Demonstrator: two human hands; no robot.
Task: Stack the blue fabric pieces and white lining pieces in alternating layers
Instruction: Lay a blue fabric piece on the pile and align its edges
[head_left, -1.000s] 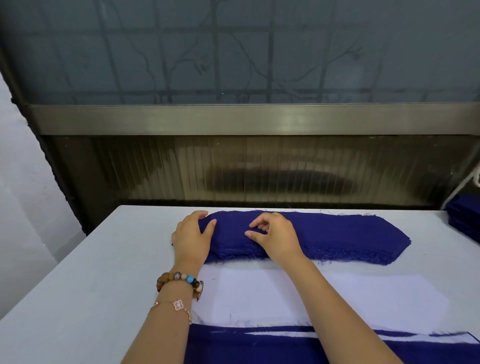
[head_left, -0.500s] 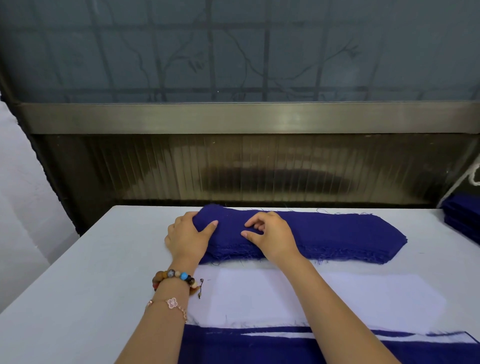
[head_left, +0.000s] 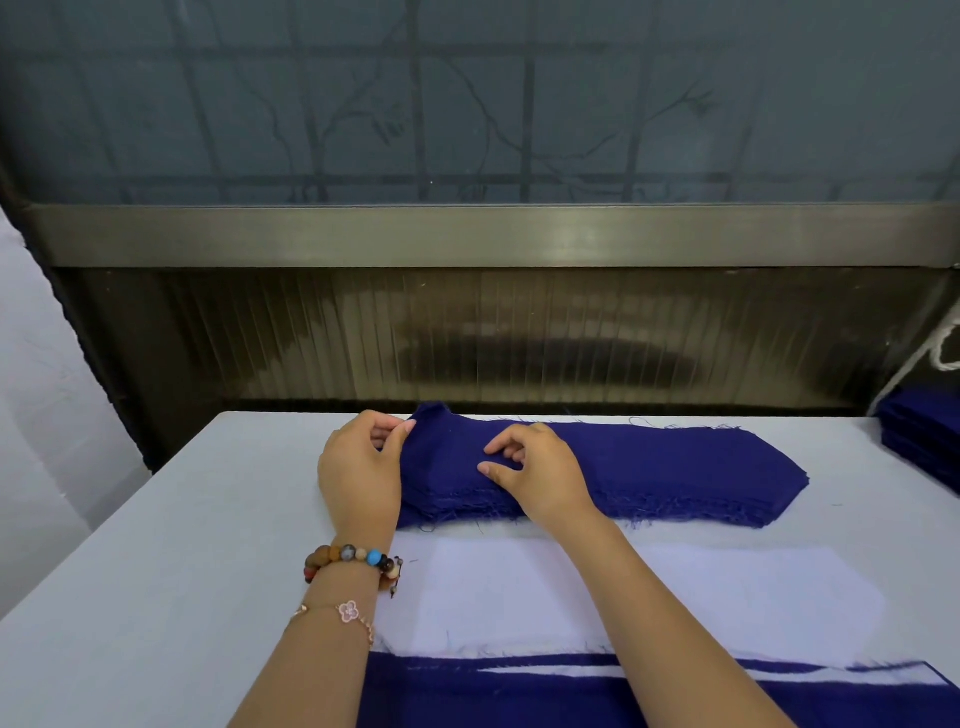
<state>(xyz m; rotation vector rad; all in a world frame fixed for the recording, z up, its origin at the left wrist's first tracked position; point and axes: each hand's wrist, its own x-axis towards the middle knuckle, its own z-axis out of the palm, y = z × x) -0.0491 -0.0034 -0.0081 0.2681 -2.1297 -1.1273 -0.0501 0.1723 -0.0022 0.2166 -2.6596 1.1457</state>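
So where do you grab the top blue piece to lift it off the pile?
At its left end, coming from the left. That end of the top blue piece stands curled up off the blue pile, so one layer can be pinched alone.

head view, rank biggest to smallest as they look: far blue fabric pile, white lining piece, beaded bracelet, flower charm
1. white lining piece, but it lies nearer, so unsure
2. blue fabric pile
3. beaded bracelet
4. flower charm
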